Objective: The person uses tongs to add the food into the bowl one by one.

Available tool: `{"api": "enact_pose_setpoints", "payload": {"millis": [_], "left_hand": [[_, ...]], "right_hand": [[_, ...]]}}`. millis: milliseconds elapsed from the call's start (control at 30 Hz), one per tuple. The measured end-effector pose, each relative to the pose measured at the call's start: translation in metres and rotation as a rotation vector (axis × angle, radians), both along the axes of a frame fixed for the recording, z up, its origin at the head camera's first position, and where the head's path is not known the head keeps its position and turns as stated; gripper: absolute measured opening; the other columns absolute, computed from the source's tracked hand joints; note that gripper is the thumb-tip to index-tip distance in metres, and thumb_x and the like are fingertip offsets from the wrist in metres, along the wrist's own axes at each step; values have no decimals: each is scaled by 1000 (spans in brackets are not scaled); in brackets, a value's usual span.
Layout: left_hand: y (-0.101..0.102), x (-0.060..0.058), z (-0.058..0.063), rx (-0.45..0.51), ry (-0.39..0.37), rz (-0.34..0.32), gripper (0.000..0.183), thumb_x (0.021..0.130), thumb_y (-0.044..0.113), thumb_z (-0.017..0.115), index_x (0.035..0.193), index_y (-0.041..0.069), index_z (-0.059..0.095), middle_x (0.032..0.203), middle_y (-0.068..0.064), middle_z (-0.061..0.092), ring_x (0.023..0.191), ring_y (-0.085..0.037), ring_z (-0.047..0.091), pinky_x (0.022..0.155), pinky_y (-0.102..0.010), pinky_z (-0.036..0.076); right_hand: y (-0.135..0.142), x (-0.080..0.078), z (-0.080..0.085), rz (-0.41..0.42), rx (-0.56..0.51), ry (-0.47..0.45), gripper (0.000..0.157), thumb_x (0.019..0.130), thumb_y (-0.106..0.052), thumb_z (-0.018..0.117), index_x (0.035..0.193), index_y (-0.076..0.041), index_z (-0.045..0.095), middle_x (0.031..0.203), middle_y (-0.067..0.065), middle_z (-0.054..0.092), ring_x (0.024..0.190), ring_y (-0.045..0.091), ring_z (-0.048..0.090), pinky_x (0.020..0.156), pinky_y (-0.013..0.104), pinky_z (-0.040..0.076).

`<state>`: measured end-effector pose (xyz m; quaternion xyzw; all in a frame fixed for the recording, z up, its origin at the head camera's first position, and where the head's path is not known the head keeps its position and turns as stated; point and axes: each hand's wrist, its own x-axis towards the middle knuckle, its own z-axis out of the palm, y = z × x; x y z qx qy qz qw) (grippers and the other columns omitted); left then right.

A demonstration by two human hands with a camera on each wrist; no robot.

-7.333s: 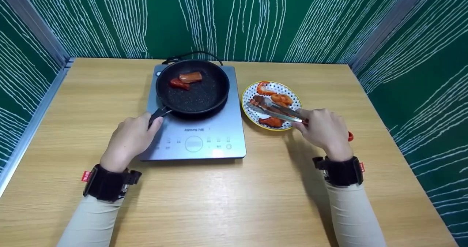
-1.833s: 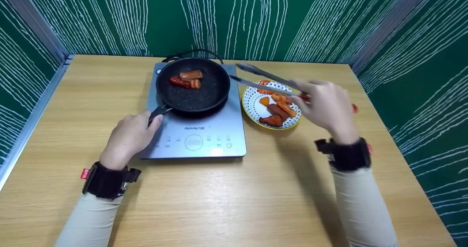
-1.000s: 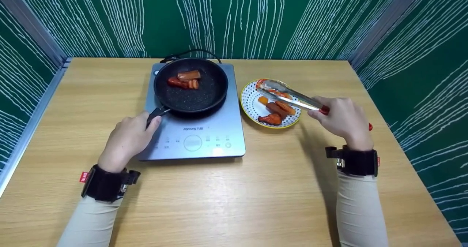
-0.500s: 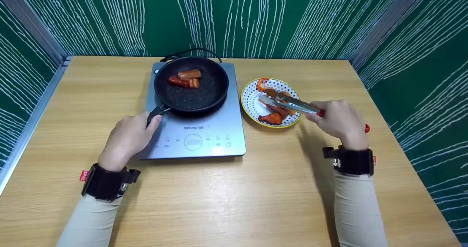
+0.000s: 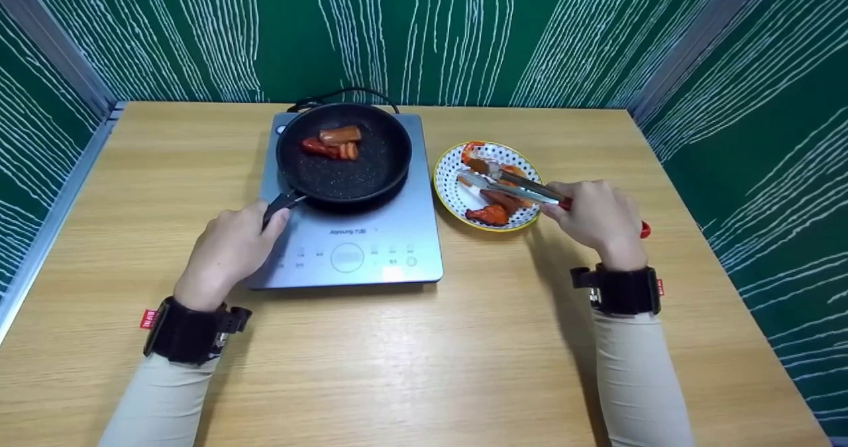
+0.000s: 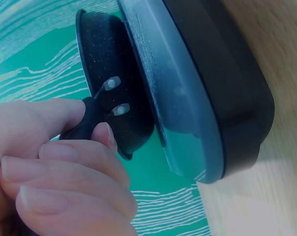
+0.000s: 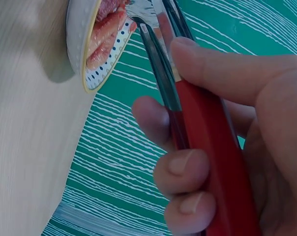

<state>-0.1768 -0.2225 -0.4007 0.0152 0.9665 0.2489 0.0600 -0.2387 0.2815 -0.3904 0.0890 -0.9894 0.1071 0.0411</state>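
My left hand [image 5: 228,251] grips the black handle [image 5: 281,207] of a frying pan [image 5: 374,175]. Inside the pan lie a brown piece [image 5: 339,135], a dark red piece [image 5: 318,148] and a small striped orange piece [image 5: 348,151]. With curled fingers my right hand [image 5: 596,215] holds metal tongs [image 7: 207,147] with red grips. Their tips are close together low over a dotted plate [image 5: 448,183], beside a small orange piece [image 5: 462,179]. On the plate also lie a reddish wing-like piece [image 5: 488,214], a brown piece [image 5: 501,200] and a shrimp-like piece [image 5: 472,150], partly hidden by the tongs.
The pan sits on a silver induction cooker [image 5: 397,235] with a touch panel facing me. Its black cable [image 5: 351,90] runs behind the pan. The plate stands right of the cooker on the wooden table [image 5: 397,361]. Green walls [image 5: 596,36] enclose the back and sides.
The striped orange piece has appeared in the pan since the oldest frame. My right hand has brought the tongs from the pan's right edge back over the plate, their tips closer together. The left hand stays put.
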Motion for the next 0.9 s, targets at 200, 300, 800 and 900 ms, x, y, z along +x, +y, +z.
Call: {"api": "enact_pose_setpoints", "payload": {"millis": [200,300,800,900], "left_hand": [[0,-1,-1,-12,30,-1,45,114,47,43,95,7,52,75,-8,46,69,-29,52,58,-38,33],[0,-1,-1,-20,51,-1,45,114,46,44,93,7,52,74,-8,46,69,-30,52,57,-38,32],[0,0,0,-14,25,-1,43,114,44,43,95,7,52,76,-8,46,68,-28,51,58,-37,34],[0,-1,0,-13,28,-2,43,114,44,44,95,6,52,76,-8,46,68,-28,51,58,-37,33]], "right_hand": [[-2,-1,-3,21,4,31,26,96,-30,80,119,-18,80,67,4,53,67,27,48,59,39,28],[-1,-1,-4,22,11,40,24,96,-31,81,117,-19,80,66,3,52,66,27,48,59,39,27],[2,-1,-2,28,28,28,23,97,-31,80,116,-19,81,66,3,50,65,26,47,58,38,27],[4,-1,-3,35,40,30,21,97,-31,80,114,-19,81,65,3,48,64,26,46,57,38,26]]}}
